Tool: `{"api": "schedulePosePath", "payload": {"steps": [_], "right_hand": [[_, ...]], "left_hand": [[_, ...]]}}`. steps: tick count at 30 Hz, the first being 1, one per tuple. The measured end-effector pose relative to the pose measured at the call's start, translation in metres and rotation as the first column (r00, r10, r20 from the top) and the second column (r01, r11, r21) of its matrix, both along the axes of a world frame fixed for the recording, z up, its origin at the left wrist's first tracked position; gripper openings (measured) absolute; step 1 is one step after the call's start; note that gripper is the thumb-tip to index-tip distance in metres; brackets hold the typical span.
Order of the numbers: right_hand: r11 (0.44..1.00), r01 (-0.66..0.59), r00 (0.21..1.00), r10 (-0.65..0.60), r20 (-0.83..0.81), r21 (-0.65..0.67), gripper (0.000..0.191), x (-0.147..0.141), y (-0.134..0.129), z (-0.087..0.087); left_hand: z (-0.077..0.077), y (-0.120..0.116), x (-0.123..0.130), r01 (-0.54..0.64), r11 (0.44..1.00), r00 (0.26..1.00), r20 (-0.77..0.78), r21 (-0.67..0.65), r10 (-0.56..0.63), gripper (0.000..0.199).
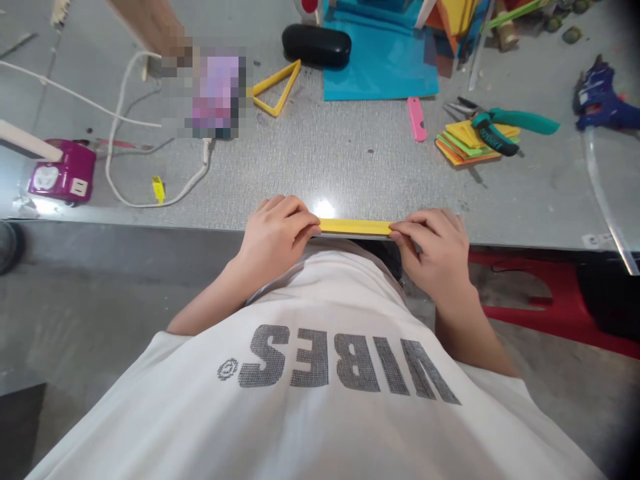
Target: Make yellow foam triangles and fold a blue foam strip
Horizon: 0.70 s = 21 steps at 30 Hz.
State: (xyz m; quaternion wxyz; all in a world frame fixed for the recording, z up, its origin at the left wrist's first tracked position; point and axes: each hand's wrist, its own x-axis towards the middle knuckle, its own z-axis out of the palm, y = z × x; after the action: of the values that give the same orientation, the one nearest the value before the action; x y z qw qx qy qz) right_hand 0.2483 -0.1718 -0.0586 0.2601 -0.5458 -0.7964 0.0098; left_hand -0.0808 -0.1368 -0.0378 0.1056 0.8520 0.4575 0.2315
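Observation:
A narrow folded strip of yellow paper (355, 227) lies lengthwise along the table's near edge. My left hand (280, 233) pinches its left end between thumb and fingers. At the other end, my right hand (434, 243) grips the strip the same way. Farther back on the table rests a yellow triangle frame (277, 88), apart from both hands. A pile of coloured paper squares (463, 145) sits beyond my right hand, with teal-handled pliers (493, 127) on top. Left of the pile is a pink cutter (417, 120).
A phone (217, 93) with a white cable (120, 153) lies at the left, near another person's arm (153, 27). A purple plug adapter (65, 170) stands far left. Behind are a black case (317, 45) and blue sheets (380, 67); a blue glue gun (603, 97) is right.

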Motion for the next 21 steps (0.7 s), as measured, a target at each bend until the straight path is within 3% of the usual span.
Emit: {"api": "schedulePosePath", "payload": {"steps": [7,16,21], "right_hand": [[0.999,-0.019,1.000,0.019,0.024,-0.026,0.017,0.001,0.002,0.004],[0.996,-0.044,0.999,0.044,-0.002,-0.080,0.018,0.001,0.006,0.010],[0.990,-0.063,0.997,0.056,-0.056,-0.127,0.014,0.003,0.012,0.013]], "left_hand": [[0.004,0.003,0.001,-0.004,0.999,1.000,0.006,-0.046,0.004,0.020],[-0.005,0.002,0.000,0.038,0.999,0.993,0.108,0.020,-0.040,0.018],[-0.003,0.007,0.002,0.003,0.999,0.993,0.121,-0.052,0.003,0.017]]}}
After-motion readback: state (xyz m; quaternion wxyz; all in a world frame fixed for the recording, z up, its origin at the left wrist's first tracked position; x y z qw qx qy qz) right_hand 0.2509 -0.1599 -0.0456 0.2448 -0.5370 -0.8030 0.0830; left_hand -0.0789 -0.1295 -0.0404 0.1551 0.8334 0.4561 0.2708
